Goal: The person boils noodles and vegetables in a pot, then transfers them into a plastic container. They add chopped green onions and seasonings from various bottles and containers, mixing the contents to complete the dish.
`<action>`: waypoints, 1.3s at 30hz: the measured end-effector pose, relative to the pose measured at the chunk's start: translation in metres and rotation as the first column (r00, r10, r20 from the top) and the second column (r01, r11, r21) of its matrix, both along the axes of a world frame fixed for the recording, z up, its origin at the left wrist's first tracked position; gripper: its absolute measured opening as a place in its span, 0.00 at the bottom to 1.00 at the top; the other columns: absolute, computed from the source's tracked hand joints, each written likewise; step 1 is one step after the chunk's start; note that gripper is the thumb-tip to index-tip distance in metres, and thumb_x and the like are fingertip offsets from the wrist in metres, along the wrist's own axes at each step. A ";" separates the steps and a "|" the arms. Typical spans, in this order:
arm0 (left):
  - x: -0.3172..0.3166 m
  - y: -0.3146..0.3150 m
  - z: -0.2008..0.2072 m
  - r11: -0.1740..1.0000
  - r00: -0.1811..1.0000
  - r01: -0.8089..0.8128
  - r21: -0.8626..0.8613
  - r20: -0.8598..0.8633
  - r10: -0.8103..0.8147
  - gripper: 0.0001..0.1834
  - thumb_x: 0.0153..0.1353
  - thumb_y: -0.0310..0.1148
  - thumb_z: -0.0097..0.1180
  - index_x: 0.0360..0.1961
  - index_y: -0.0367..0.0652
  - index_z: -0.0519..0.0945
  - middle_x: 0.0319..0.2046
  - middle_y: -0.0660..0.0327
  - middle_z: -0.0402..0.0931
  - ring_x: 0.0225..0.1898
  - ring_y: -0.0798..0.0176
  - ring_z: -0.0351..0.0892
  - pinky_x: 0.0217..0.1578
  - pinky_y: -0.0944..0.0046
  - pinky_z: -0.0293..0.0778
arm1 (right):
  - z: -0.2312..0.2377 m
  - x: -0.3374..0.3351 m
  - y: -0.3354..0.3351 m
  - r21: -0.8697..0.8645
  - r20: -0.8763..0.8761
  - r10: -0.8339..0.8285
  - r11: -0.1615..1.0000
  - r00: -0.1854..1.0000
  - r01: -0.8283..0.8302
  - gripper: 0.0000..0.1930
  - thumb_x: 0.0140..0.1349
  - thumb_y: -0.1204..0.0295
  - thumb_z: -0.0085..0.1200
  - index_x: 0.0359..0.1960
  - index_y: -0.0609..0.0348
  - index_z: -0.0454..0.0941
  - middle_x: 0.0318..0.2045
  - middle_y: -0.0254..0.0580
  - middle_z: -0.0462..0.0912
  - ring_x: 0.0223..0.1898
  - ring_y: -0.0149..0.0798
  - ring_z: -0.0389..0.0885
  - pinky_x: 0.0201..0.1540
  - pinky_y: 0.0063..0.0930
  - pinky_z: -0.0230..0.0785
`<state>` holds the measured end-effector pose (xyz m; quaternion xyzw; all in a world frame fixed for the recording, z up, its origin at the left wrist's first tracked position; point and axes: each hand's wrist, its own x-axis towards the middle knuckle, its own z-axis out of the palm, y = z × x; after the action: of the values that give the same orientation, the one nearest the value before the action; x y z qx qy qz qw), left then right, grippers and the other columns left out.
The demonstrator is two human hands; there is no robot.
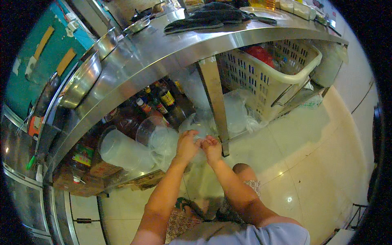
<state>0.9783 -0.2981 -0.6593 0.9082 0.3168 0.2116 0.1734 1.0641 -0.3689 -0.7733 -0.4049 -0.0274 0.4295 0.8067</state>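
My left hand (188,146) and my right hand (211,148) are close together in front of the shelf under the steel counter. The fingers of both are curled in, pinching thin clear plastic that looks like the edge of a bag. Right behind them lie clear round plastic tubs (157,132), partly wrapped in clear film. A stack of whitish translucent tubs (124,150) rests on its side to the left. Beyond the steel table leg (215,102), more translucent tubs (234,112) stand in a loose bag. My fingers hide part of what they grip.
Overhead runs the steel counter (159,51), its edge above my hands, with a dark cloth (214,17) and metal bowls (83,79) on top. Bottles (165,98) stand deep on the shelf. A white slotted crate (261,83) sits at right above the tiled floor (294,151).
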 end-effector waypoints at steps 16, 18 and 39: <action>-0.031 0.028 -0.007 0.953 0.991 -0.136 -0.271 -0.042 0.130 0.17 0.57 0.33 0.68 0.48 0.44 0.82 0.38 0.55 0.84 0.42 0.51 0.84 0.45 0.55 0.78 | -0.007 0.029 0.004 0.088 0.049 0.426 0.899 0.904 -0.428 0.13 0.65 0.77 0.59 0.51 0.63 0.80 0.40 0.40 0.85 0.38 0.37 0.85 0.44 0.36 0.84; -0.030 0.026 -0.010 0.956 0.990 -0.140 -0.259 -0.039 0.134 0.17 0.57 0.34 0.68 0.48 0.45 0.82 0.40 0.55 0.83 0.43 0.51 0.83 0.46 0.55 0.77 | -0.006 0.027 0.005 0.015 0.132 0.391 0.918 0.911 -0.397 0.11 0.66 0.77 0.59 0.49 0.62 0.80 0.39 0.39 0.85 0.38 0.36 0.84 0.43 0.35 0.84; -0.002 0.014 0.041 0.805 0.924 -0.377 0.458 0.131 0.358 0.23 0.55 0.25 0.59 0.54 0.37 0.75 0.55 0.46 0.72 0.55 0.40 0.74 0.51 0.47 0.76 | 0.011 0.030 0.007 -0.013 0.155 0.374 0.926 0.914 -0.377 0.10 0.73 0.69 0.51 0.51 0.59 0.72 0.42 0.42 0.78 0.30 0.38 0.82 0.39 0.40 0.82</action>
<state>0.9759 -0.2842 -0.6184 0.8397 0.4215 0.3296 -0.0930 1.0944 -0.3616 -0.7623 -0.4173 -0.1708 0.5432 0.7082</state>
